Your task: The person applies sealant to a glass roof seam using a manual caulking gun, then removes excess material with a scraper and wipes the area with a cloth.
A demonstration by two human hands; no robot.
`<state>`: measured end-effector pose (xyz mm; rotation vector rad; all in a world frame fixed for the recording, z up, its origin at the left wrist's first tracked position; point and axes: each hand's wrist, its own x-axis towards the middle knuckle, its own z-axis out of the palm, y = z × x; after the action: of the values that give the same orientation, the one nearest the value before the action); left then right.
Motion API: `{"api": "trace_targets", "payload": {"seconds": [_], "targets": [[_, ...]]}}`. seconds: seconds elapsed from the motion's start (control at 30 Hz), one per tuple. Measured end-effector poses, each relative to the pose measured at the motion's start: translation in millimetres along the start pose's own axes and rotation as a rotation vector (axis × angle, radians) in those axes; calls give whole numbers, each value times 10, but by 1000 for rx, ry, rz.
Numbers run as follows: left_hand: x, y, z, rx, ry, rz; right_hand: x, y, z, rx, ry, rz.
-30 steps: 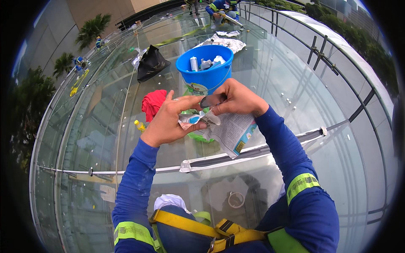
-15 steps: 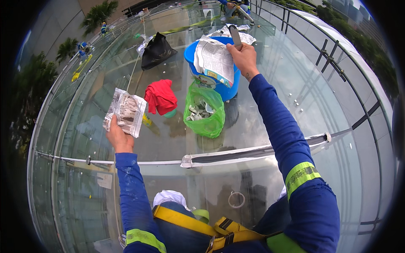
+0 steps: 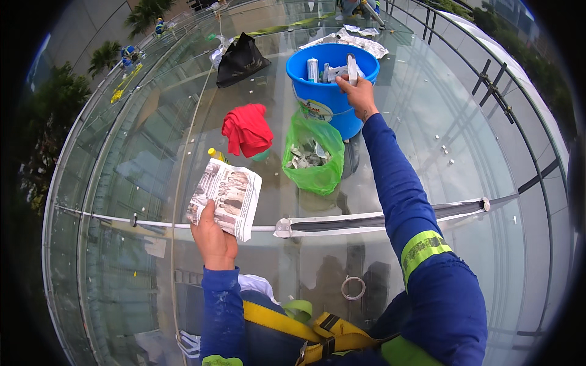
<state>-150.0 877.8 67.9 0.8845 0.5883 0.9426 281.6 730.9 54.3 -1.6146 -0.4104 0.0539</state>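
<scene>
My left hand (image 3: 215, 243) grips a folded piece of newspaper (image 3: 227, 198) by its lower edge, above the glass. My right hand (image 3: 359, 97) is closed on a putty knife (image 3: 352, 68), whose pale flat blade points up at the near right rim of a blue bucket (image 3: 301, 78). Inside the bucket are a sealant tube (image 3: 312, 69) and other pale items I cannot make out. Against its near side stands an open green plastic bag (image 3: 314, 181) with scraps of grey and white waste in it.
A red cloth (image 3: 247, 129) and a yellow-capped bottle (image 3: 215, 154) are left of the bag. A black bag (image 3: 243, 61) lies farther back. A taped dark joint strip (image 3: 342, 224) crosses in front. Railings (image 3: 488, 79) line the right; a person (image 3: 360, 7) is far back.
The newspaper sheet at my right hand no longer covers the bucket, so its contents show. My left hand has moved right and nearer with its newspaper. My right hand has come down slightly.
</scene>
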Motion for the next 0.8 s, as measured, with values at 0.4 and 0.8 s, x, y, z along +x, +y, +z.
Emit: {"api": "trace_targets", "payload": {"seconds": [0.4, 0.8], "targets": [[-170, -606, 724, -772, -872, -519, -2608, -481, 288, 285, -416, 44], [-123, -609, 604, 6, -492, -95, -2946, -818, 257, -67, -546, -87]]}}
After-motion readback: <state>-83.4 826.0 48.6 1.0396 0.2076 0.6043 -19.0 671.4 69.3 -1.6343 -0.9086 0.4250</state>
